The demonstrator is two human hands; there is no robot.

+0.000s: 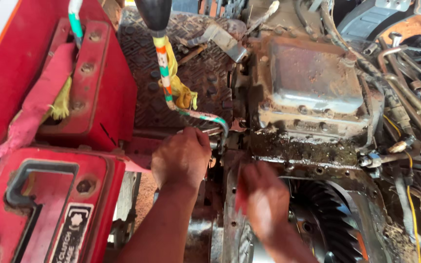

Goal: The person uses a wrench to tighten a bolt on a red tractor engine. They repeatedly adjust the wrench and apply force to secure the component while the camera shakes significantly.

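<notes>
My left hand [181, 158] is curled shut around a slim metal tool [209, 130] at the foot of a bent lever [164, 73] wrapped in striped tape. My right hand [264, 202] is motion-blurred over the rim of an open, greasy gear housing [317, 170]. A reddish patch shows at its left edge, and its grip cannot be made out. A large toothed ring gear [330, 214] lies inside the opening just right of that hand. The lever carries a black knob [154, 14] on top.
A rusty cover box [313, 83] sits behind the housing. Red body panels [40, 195] fill the left. A yellow rag [182, 90] hangs on the lever over a dark tread plate [198, 63]. Metal pipes and wires [410, 92] crowd the right side.
</notes>
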